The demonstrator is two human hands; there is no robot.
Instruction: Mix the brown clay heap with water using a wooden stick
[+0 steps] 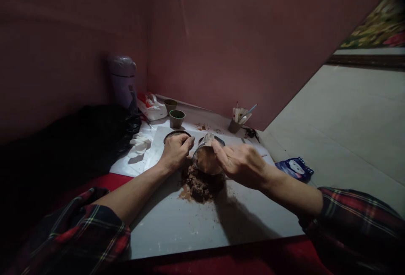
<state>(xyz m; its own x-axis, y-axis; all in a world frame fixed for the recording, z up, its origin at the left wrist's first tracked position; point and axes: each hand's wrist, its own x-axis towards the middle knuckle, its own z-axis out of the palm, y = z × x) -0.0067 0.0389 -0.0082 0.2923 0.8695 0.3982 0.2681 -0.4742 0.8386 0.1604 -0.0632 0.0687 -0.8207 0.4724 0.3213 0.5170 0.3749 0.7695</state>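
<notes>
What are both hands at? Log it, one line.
right hand: holding tilted container | left hand: by dark-rimmed round object, grip unclear | near container: brown crumbly heap

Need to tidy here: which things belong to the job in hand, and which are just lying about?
Apparently in the job:
tilted container, in the right hand
crumbly brown heap beneath it

Seemingly just lying about:
white gloves
blue printed pouch
red-and-white plastic bag
pen cup
</notes>
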